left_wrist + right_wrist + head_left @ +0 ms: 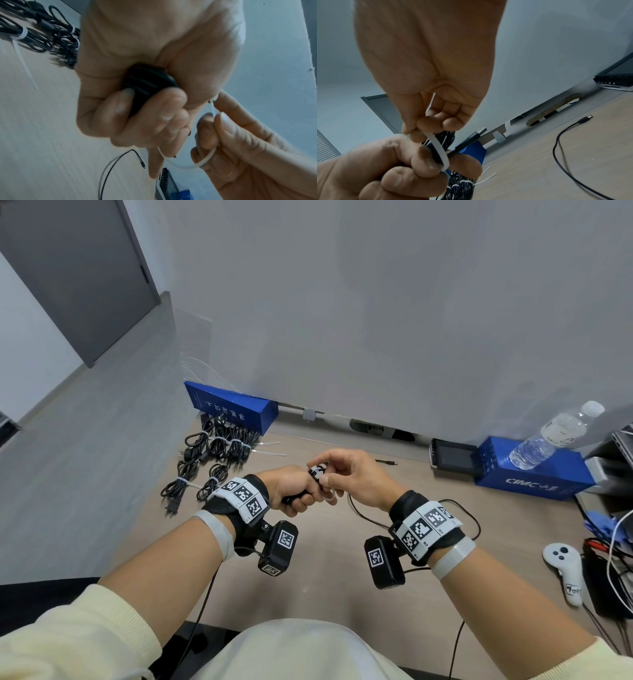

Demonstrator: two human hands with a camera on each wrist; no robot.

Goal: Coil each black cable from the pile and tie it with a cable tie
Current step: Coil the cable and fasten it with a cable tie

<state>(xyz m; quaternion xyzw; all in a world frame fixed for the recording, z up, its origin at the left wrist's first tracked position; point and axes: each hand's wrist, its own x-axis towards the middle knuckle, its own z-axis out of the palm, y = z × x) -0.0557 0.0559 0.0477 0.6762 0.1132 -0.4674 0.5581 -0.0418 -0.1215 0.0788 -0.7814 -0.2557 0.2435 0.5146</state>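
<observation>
Coiled black cable [147, 86] being held above the table [335, 570], left hand [294, 491] clenching around it, white cable tie [439, 150] looping over the coil, right hand [352, 477] pinching the tie's end, tied bundles [212, 453] lying at far left, blue box [233, 409] behind them.

Matt wood-grain desk [342, 594]; smooth translucent plastic cable tie [439, 152]; black rubbery cable [145, 81].

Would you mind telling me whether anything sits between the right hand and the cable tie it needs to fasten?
Nothing visible does: the right hand already pinches the white cable tie, looped over the coiled black cable gripped by the left hand.
</observation>
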